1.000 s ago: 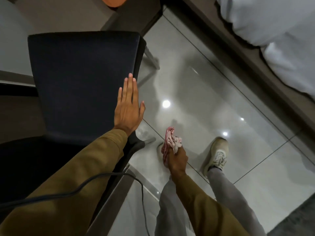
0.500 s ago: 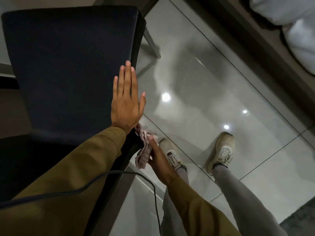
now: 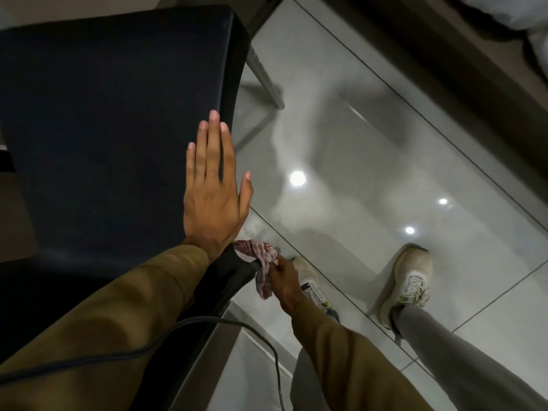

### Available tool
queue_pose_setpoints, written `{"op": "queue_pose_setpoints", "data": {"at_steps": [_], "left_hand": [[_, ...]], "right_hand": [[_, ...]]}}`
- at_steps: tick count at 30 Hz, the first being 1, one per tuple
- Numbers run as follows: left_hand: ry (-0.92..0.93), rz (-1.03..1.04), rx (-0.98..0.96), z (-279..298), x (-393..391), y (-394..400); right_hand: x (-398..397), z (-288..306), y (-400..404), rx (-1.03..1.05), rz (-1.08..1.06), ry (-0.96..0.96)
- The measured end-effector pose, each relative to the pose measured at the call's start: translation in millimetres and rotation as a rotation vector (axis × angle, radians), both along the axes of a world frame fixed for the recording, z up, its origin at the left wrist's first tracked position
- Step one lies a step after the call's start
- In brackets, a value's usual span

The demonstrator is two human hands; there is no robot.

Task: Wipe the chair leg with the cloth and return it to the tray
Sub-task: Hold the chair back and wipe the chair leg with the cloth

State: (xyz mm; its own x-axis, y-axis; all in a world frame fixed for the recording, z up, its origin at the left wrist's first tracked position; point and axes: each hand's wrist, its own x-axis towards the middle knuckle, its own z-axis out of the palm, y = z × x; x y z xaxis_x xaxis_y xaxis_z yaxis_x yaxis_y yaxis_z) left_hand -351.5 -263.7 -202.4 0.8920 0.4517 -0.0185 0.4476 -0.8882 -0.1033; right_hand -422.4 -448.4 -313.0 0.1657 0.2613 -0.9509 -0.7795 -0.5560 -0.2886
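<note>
One chair [image 3: 118, 129], one cloth [image 3: 261, 259], two hands [image 3: 215, 200], two shoes [image 3: 410, 280], one cable [image 3: 207, 321].

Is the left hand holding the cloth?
No: the left hand lies flat and open on the dark chair seat, while the right hand clutches the cloth.

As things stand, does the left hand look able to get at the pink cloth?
Probably yes. The left hand lies flat and empty on the dark chair seat, and the pink cloth sits just below its wrist, at the seat's edge, with nothing between them. But the right hand is gripping it.
</note>
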Motion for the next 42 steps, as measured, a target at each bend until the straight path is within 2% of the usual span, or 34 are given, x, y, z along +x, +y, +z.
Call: {"op": "queue_pose_setpoints", "data": {"at_steps": [2,5,7,14,18,24,29,34,42], "left_hand": [[-0.009,0.003,-0.007,-2.1,-1.1,0.5],[-0.027,-0.009,0.006,-4.1,-0.8,0.5],[-0.028,-0.007,0.013,-4.0,0.8,0.7],[-0.004,0.002,0.002,1.1,1.0,0.1],[0.033,0.013,0.006,6.3,3.2,-1.1],[0.014,0.007,0.001,-2.6,-0.2,1.1],[0.017,0.009,0.019,-5.3,-0.3,-1.0],[-0.004,-0.014,0.037,-11.0,-1.9,1.3],[-0.011,0.005,-0.002,0.9,1.4,-0.6]], "right_hand": [[4.7,-16.8,5.0,-0.047,-0.009,0.021],[9.5,-31.4,9.5,-0.078,0.113,-0.026],[11.0,-28.8,9.6,-0.078,0.091,-0.005],[12.7,44.5,-11.6,0.164,-0.004,-0.031],[6.8,68.0,-15.8,0.179,-0.113,-0.039],[-1.1,34.2,-5.5,0.102,-0.032,-0.121],[4.3,-22.4,6.0,-0.022,0.060,-0.023],[14.6,-51.1,12.7,-0.016,0.164,0.002],[11.0,39.3,-11.7,0.181,-0.017,-0.038]]}}
